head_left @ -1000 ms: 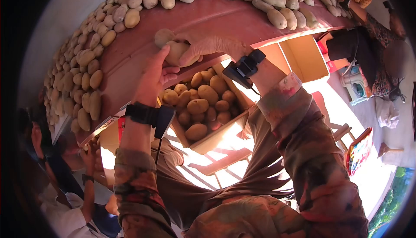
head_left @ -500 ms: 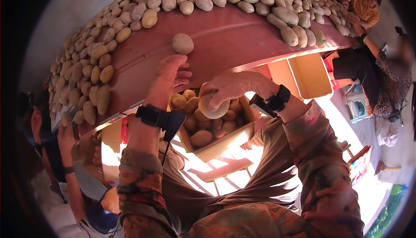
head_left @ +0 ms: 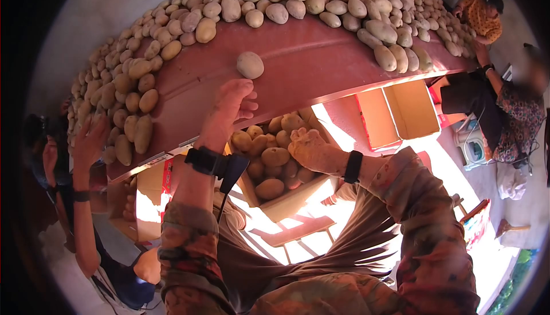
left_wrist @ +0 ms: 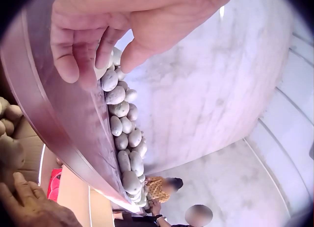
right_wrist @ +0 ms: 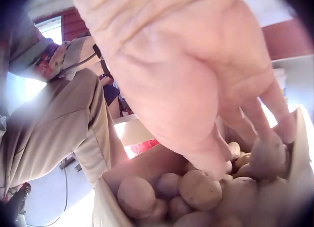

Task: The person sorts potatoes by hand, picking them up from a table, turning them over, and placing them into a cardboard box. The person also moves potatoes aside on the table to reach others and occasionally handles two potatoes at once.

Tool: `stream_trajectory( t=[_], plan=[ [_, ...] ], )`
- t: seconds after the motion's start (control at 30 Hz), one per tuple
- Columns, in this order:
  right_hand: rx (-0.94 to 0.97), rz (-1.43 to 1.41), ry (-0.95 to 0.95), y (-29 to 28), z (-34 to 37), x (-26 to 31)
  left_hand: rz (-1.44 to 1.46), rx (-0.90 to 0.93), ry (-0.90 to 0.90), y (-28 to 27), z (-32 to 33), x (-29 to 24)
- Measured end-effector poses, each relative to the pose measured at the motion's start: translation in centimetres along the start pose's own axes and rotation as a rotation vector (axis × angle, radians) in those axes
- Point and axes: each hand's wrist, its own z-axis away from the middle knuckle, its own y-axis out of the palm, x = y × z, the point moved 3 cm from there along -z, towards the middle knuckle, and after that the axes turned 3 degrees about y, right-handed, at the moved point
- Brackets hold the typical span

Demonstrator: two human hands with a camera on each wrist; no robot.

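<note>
Over the right side of an open cardboard box (head_left: pixel 275 210) hangs my right hand (head_left: pixel 318 151), its fingers loosely bent. In the right wrist view its fingertips reach down to a potato (right_wrist: pixel 268 160) beside the box wall, thumb apart from it. Several potatoes (head_left: pixel 275 157) fill much of the box. My left hand (head_left: pixel 229 108) is at the front of the red table, fingers relaxed around nothing. Just beyond its knuckles a single pale potato (head_left: pixel 250 65) sits on the tabletop. The left wrist view shows daylight between thumb and fingers (left_wrist: pixel 66 65).
Heaps of potatoes line the far side (head_left: pixel 275 14) and left part of the red tabletop (head_left: pixel 195 85). Another open box (head_left: pixel 401 111) stands right of the table edge. One person (head_left: pixel 481 17) is at the far right end; another person's hand (head_left: pixel 89 143) reaches in at left.
My right hand has carried a potato from the table edge down to the box and loosened its fingers. The left hand has parted from the right, staying beside the lone potato.
</note>
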Motion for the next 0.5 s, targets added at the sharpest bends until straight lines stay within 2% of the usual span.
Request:
stream_trajectory(
  t=[0.07, 0.1, 0.17, 0.4, 0.47, 0.5],
  plan=[
    [-0.121, -0.145, -0.043, 0.5, -0.3, 0.6, -0.002, 0.003, -0.005, -0.2, 0.0, 0.1],
    [-0.120, -0.144, -0.047, 0.9, -0.4, 0.6, -0.004, 0.007, -0.008, -0.3, 0.0, 0.1],
    [0.028, -0.321, -0.115, 0.6, -0.4, 0.5, -0.007, 0.016, 0.001, -0.4, 0.1, 0.0],
    [-0.112, -0.405, -0.170, 2.3, 0.2, 0.3, -0.009, 0.022, 0.013, -0.3, 0.0, -0.2],
    [-0.223, -0.864, -0.162, 3.2, -0.1, -0.2, -0.010, 0.029, 0.017, -0.3, -0.1, -0.1],
    [-0.224, -0.861, -0.165, 3.8, -0.3, -0.2, -0.013, 0.038, 0.020, -0.3, -0.1, -0.2]
  ],
)
